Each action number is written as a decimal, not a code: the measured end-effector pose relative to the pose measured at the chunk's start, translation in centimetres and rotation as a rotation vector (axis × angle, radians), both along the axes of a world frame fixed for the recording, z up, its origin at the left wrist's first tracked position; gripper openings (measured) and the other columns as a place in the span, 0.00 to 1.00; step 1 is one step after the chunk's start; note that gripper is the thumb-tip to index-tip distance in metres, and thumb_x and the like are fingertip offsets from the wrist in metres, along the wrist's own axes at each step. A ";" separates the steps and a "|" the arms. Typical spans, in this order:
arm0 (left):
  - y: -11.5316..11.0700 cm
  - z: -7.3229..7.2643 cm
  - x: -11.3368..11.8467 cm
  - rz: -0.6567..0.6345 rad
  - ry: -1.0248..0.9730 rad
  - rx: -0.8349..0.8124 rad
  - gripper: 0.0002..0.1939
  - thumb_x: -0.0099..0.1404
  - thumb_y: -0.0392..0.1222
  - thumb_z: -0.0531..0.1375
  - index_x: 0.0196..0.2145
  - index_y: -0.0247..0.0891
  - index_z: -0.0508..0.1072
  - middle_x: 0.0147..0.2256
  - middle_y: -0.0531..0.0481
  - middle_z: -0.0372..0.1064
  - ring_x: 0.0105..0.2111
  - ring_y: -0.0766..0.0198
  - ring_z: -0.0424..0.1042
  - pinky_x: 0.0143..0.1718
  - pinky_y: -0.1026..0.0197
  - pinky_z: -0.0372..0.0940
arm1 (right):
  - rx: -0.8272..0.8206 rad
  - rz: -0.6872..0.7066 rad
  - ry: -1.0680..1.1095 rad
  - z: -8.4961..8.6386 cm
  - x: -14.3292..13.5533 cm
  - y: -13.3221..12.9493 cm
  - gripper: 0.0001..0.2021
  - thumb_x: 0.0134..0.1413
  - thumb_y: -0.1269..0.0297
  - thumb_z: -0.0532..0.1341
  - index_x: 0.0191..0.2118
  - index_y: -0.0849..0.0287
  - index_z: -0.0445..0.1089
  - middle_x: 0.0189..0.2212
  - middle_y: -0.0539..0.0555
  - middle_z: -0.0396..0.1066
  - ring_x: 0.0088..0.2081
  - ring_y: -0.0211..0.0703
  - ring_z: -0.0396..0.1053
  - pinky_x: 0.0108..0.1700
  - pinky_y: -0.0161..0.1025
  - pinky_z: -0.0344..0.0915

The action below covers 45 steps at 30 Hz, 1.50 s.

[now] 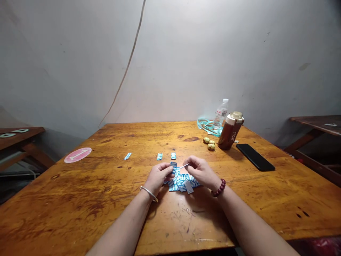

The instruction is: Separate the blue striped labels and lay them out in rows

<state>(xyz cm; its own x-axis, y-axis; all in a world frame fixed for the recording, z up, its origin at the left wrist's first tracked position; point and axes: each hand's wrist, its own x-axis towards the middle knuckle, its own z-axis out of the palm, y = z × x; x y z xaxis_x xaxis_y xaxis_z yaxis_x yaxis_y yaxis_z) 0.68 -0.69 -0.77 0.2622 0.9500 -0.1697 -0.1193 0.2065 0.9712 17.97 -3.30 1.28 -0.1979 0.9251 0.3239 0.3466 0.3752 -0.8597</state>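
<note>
Striped card [173,165] in left hand [157,175]

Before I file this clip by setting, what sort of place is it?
Possibly a simple eatery or canteen, though I can't be sure: the worn wooden table bears a round pink "1" sticker, and a second table stands off to the left.

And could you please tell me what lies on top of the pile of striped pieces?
A pale grey piece lies on top of the pile, near its front edge. Striped pieces overlap around it; whatever lies beneath them is covered and cannot be seen.
</note>
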 end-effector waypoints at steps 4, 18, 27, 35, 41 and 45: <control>-0.2 0.2 0.2 -0.059 0.013 0.037 0.12 0.45 0.44 0.62 0.26 0.32 0.71 0.19 0.54 0.64 0.16 0.75 0.60 0.18 0.71 0.55 | 0.021 0.128 -0.132 0.4 -1.0 -0.8 0.10 0.50 0.65 0.51 0.24 0.61 0.64 0.21 0.48 0.61 0.25 0.32 0.57 0.27 0.29 0.55; -1.0 0.8 0.4 -0.255 0.006 0.009 0.13 0.48 0.45 0.61 0.30 0.33 0.73 0.25 0.51 0.68 0.22 0.72 0.63 0.25 0.69 0.59 | -0.002 -0.057 -0.105 -1.6 -1.5 -0.4 0.06 0.49 0.67 0.53 0.35 0.59 0.62 0.20 0.46 0.59 0.22 0.32 0.55 0.24 0.29 0.52; -1.0 0.9 0.5 -0.226 0.028 0.060 0.13 0.48 0.46 0.61 0.28 0.32 0.72 0.23 0.52 0.66 0.20 0.72 0.62 0.23 0.70 0.57 | -0.039 -0.049 0.009 -1.5 -1.2 0.2 0.08 0.50 0.62 0.52 0.33 0.60 0.63 0.20 0.46 0.59 0.22 0.32 0.56 0.23 0.29 0.54; 0.3 0.1 -0.6 0.050 -0.017 0.113 0.12 0.47 0.46 0.61 0.26 0.34 0.69 0.20 0.53 0.64 0.21 0.71 0.64 0.23 0.69 0.59 | -0.129 -0.192 -0.148 -3.6 1.2 2.2 0.06 0.44 0.64 0.54 0.25 0.60 0.65 0.22 0.49 0.63 0.24 0.35 0.60 0.24 0.30 0.56; 0.3 -0.3 -0.4 0.005 -0.023 0.100 0.12 0.47 0.46 0.61 0.25 0.34 0.69 0.21 0.54 0.65 0.21 0.71 0.64 0.23 0.69 0.59 | -0.090 -0.151 -0.481 -3.3 0.8 1.3 0.05 0.36 0.65 0.60 0.25 0.59 0.68 0.25 0.50 0.65 0.27 0.35 0.60 0.26 0.30 0.52; 0.2 -0.4 -0.2 -0.019 0.004 0.096 0.12 0.48 0.45 0.61 0.28 0.33 0.71 0.23 0.52 0.67 0.21 0.71 0.65 0.23 0.69 0.58 | -0.139 -0.164 -0.479 -3.1 0.6 1.2 0.02 0.38 0.68 0.58 0.22 0.60 0.66 0.22 0.49 0.65 0.24 0.34 0.59 0.23 0.30 0.49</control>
<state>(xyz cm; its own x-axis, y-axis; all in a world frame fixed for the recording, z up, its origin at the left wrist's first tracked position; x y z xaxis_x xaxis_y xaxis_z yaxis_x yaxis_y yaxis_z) 0.44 -0.48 -1.17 0.2795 0.9569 -0.0795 -0.1119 0.1147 0.9871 18.53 -2.13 -1.77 -0.1424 0.9843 0.1044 0.7576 0.1763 -0.6284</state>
